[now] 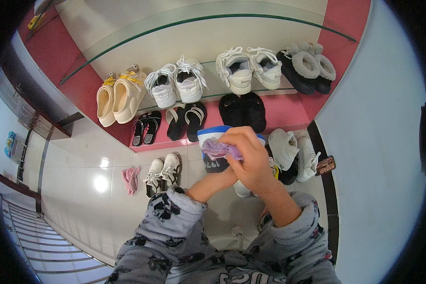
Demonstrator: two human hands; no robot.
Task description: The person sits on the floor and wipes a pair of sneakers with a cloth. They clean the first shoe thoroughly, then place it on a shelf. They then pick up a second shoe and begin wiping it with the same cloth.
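Note:
In my right hand [250,156] is a crumpled purple cloth [220,148], gripped between thumb and fingers. My left hand [229,176] reaches in from the left beneath the right one; its fingers are hidden, so their grip cannot be made out. Directly behind both hands is a white item with a blue rim and a dark printed panel [216,166]; the hands cover much of it, and its kind is unclear. Just right of the hands, white shoes [284,149] and dark footwear sit close together on the tiles. Another white shoe [242,190] shows partly below my hands.
A shoe rack with glass shelves [206,17] and a pink base [287,110] holds cream shoes [127,97], white sneakers [190,80], furry slippers [305,67] and sandals [195,120]. White-and-black sneakers [170,170], a pink cloth [130,180] and a phone [325,165] lie lower. Metal railing [56,241] stands left.

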